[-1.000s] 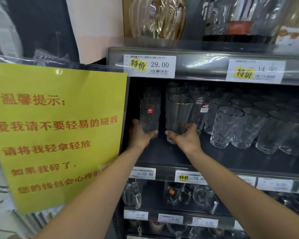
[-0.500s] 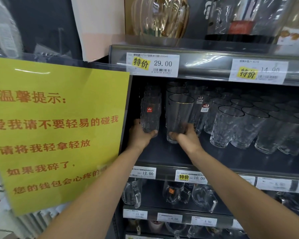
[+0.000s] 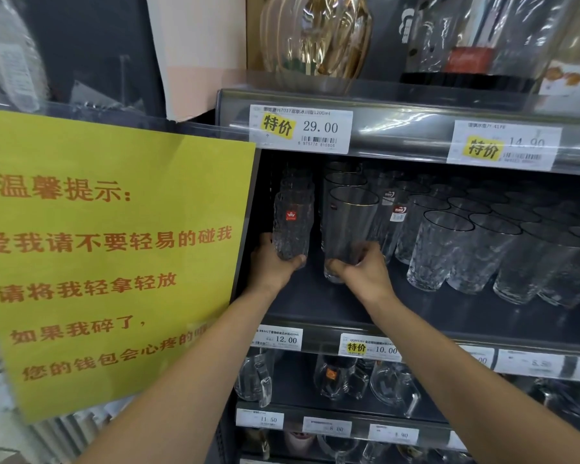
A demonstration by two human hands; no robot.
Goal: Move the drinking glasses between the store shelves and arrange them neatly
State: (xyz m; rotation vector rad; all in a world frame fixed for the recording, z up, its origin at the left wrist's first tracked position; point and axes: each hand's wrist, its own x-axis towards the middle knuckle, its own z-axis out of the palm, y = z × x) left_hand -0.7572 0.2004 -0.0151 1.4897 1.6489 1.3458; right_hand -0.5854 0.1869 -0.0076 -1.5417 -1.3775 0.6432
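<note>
Left hand: the left hand (image 3: 271,262) is wrapped round the base of a textured glass (image 3: 292,226) with a red sticker, fingers closed under its foot; the glass stands upright at the left end of the middle shelf (image 3: 315,306).
Right hand: the right hand (image 3: 365,272) is closed on the lower part of a tall smooth glass (image 3: 349,229) with a thin gold rim, thumb in front, fingers behind; whether its base touches the shelf cannot be told.
Position: the 2 held glasses sit side by side with a narrow gap, each at the front of its own column running back into the shelf.
Neighbours: a row of textured tumblers (image 3: 446,249) stands just right of the tall glass, near enough to knock.
Step in hand: probably squaring the 2 front glasses into line with their columns.
How to do it well: keep each glass upright, grip low as now, set it down flat rather than sliding, leave the gap open so glass never strikes glass, and match both fronts to the shelf edge.
Risk: the yellow notice (image 3: 108,262) hides the left side, so the left glass may clip the shelf wall.
</note>
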